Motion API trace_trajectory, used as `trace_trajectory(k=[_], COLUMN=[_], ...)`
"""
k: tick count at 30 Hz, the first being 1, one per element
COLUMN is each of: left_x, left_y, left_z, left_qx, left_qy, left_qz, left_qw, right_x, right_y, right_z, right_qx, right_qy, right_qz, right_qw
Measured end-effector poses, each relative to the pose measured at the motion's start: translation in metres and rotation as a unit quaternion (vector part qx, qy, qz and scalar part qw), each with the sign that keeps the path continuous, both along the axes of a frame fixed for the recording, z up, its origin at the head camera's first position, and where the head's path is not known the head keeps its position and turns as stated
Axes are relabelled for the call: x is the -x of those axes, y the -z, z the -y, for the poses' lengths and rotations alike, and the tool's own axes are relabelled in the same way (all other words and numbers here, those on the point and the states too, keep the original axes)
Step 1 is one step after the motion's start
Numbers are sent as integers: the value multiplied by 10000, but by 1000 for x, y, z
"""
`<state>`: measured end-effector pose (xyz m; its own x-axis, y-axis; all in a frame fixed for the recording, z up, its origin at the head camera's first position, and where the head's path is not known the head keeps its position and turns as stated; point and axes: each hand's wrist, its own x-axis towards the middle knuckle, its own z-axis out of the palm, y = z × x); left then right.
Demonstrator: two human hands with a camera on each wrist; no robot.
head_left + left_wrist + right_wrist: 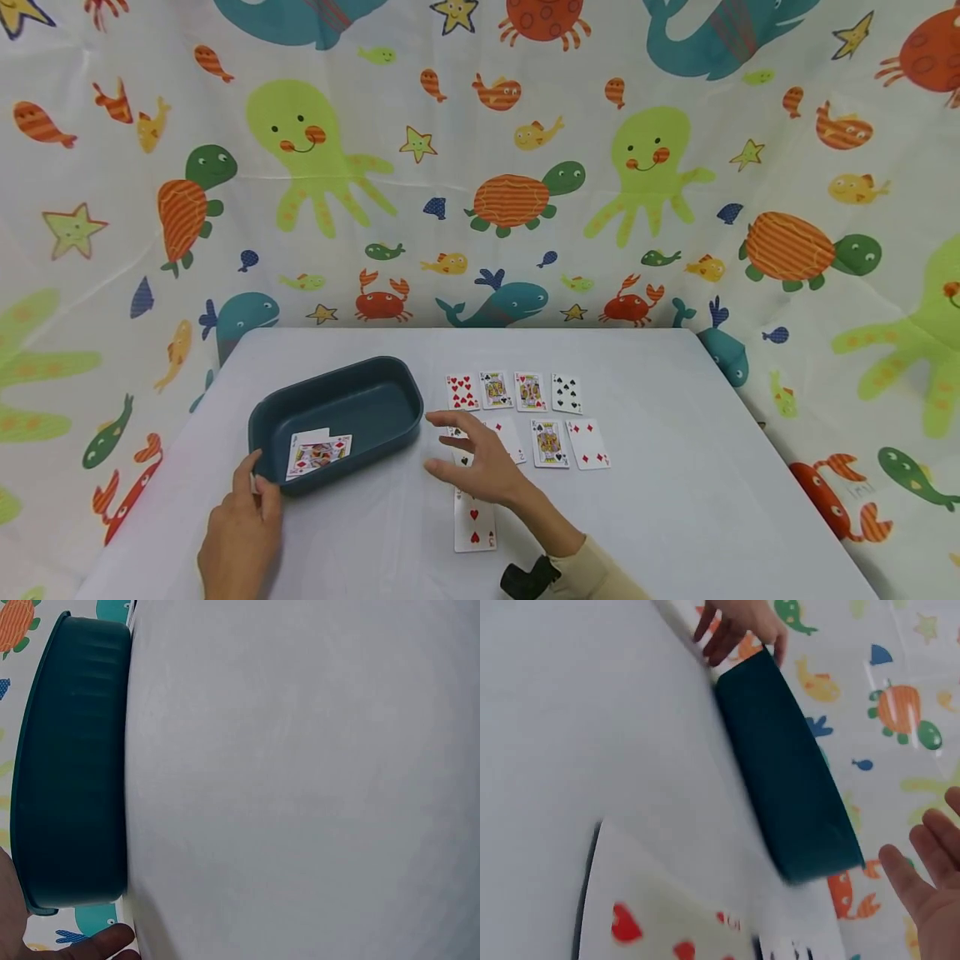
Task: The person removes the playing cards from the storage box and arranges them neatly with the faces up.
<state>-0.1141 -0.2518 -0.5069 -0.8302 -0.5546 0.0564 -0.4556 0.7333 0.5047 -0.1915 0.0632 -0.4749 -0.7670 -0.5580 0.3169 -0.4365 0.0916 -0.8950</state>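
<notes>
A dark teal rectangular bin [337,462] stands at the left of the table with several playing cards [321,455] inside, a diamond face card on top. My left hand [243,525] holds the bin's near left corner, thumb and finger at the rim; the right wrist view shows the same hand [742,626] there. Empty, with fingers spread, my right hand [480,462] hovers over laid-out cards beside the bin's right end. Beneath it lies a hearts card [475,525]; cards behind are partly hidden by the hand.
A back row has a hearts card [462,392], two face cards [496,390] and a spades card [566,393]. Right of my hand lie a face card [550,443] and a four of diamonds [588,443]. A white cloth covers the table [675,500]; a sea-animal curtain hangs behind.
</notes>
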Motion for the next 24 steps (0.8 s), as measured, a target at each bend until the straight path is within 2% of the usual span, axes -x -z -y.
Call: trace_trajectory(k=[4,9,15,19,24], left_x=[0,0,1,1,1], left_y=[0,-1,-2,-2,-2], left_z=[0,0,-1,-1,0], left_qx=[5,11,-46,-76,-83], left_qy=[-21,-4,-22,0,14], left_qz=[17,28,100,143,130], left_qw=[10000,10000,9999,9999,9999], right_x=[2,5,10,12,15], right_y=[-3,-5,-9,-11,-13], right_z=[16,35,59,71,85], right_qx=[496,1076,1445,1645,1979], right_qy=[180,299,406,309,131], right_qz=[515,1121,1350,1479,1773], right_qw=[9973,9874,9794,9747,9640])
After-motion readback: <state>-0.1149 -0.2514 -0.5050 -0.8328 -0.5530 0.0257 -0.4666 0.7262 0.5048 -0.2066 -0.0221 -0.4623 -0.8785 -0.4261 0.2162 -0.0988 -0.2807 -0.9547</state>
